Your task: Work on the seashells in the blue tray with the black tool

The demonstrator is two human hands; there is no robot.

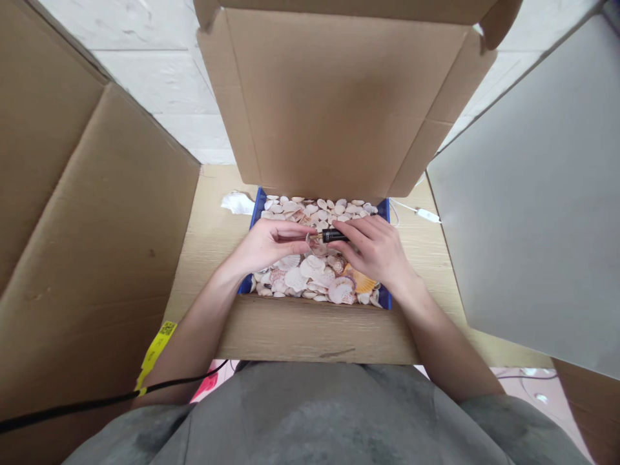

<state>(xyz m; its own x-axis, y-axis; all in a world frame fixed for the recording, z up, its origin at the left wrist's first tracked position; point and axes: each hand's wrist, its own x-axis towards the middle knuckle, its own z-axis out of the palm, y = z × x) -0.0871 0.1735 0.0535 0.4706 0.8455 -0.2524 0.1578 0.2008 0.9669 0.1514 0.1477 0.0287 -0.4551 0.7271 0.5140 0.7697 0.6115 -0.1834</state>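
In the head view, two hands are seen over one shallow box (pixel 385 298) that is set on the counter (pixel 310 330), its two blue side walls shown at nine and three o'clock and its single cardboard lid (pixel 349 103) raised at twelve. One black tool (pixel 333 236) with a brass-coloured end is held above the middle of the box by the right hand (pixel 376 250), whose grip is closed around the barrel from three o'clock. The tool is pointed towards nine o'clock, its long axis laid almost level along the nine-to-three line. One thin shell (pixel 309 243), turned nearly edge-on, is pinched between thumb and fingers in the grip of the left hand (pixel 265 245), at nine o'clock from the tool; whether it is touched by the tip cannot be told. The box is filled with loose shells (pixel 312 266), too many and too overlapped to be counted; a single orange shell (pixel 362 281) is seen among them at about five o'clock. On the counter, one white piece (pixel 238 203) is placed just beside the box at ten o'clock, and one white inline switch (pixel 428 215) on a cord is shown at two.
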